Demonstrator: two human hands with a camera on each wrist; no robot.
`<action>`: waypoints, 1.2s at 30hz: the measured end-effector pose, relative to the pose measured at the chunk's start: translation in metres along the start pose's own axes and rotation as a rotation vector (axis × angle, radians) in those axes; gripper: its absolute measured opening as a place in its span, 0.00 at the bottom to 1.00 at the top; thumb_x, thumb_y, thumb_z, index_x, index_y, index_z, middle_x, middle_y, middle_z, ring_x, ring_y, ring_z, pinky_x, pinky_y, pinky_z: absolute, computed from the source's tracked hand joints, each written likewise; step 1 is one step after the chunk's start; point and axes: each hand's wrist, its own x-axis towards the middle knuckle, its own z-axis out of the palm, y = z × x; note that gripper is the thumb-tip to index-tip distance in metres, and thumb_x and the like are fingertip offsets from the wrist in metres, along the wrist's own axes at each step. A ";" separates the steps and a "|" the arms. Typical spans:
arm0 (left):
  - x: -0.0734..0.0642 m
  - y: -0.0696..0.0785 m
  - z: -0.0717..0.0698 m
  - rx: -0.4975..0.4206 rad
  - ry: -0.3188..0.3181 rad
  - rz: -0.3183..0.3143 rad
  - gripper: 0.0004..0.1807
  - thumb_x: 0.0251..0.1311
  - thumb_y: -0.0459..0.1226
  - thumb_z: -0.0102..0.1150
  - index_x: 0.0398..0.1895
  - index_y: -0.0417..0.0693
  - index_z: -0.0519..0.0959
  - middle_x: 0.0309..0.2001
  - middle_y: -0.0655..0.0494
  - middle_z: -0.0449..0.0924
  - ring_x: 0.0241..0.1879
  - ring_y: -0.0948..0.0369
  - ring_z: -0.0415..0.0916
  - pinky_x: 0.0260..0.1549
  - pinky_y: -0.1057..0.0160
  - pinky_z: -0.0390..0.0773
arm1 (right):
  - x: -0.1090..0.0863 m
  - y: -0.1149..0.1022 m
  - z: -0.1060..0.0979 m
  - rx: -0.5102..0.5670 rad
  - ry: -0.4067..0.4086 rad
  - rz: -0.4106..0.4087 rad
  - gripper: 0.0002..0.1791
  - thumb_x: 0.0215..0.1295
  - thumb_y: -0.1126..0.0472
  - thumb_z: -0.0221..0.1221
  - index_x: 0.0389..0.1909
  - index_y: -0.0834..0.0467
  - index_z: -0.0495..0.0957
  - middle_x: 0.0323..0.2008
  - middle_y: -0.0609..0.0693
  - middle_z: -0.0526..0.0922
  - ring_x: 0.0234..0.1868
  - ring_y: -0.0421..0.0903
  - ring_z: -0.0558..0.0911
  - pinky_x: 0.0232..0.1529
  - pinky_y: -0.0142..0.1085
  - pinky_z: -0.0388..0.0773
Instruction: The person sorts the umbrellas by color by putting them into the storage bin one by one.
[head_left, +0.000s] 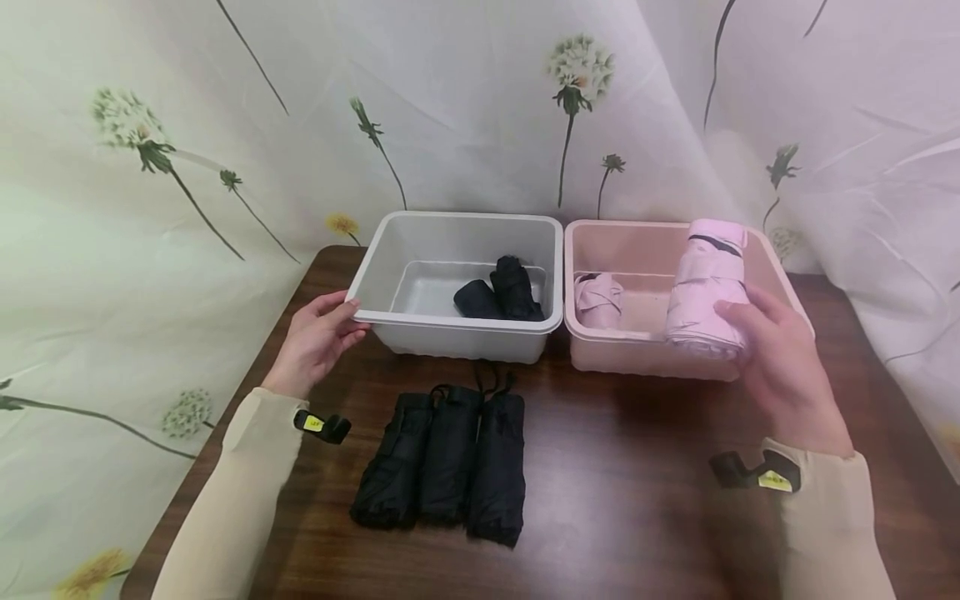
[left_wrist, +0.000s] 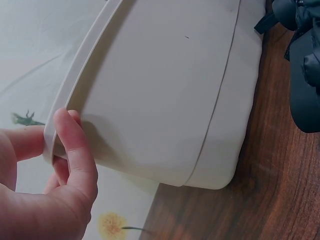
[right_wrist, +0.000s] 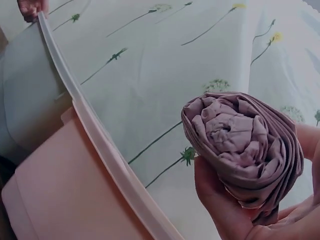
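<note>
My right hand (head_left: 787, 358) grips a folded pink umbrella (head_left: 708, 283) over the right part of the pink bin (head_left: 652, 350). In the right wrist view, the pleated end of the pink umbrella (right_wrist: 235, 135) faces the camera. With thumb and fingers, my left hand (head_left: 318, 337) pinches the front left corner of the rim of the light grey bin (head_left: 457, 337); the left wrist view shows this pinch on the rim (left_wrist: 50, 135) close up. Another pink umbrella (head_left: 598, 300) lies inside the pink bin. Two black umbrellas (head_left: 513, 287) are in the grey bin.
Three folded black umbrellas (head_left: 448, 458) lie side by side on the dark wooden table (head_left: 600, 500), in front of the grey bin. The bins stand next to each other at the back, against a white curtain (head_left: 465, 100) printed with dandelions.
</note>
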 end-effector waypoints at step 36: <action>-0.002 0.001 0.001 -0.004 -0.004 0.004 0.32 0.61 0.41 0.62 0.65 0.46 0.60 0.52 0.48 0.70 0.30 0.65 0.81 0.35 0.72 0.83 | 0.037 0.001 0.000 -0.720 0.332 0.020 0.41 0.60 0.53 0.66 0.71 0.55 0.61 0.64 0.55 0.65 0.43 0.34 0.73 0.36 0.17 0.72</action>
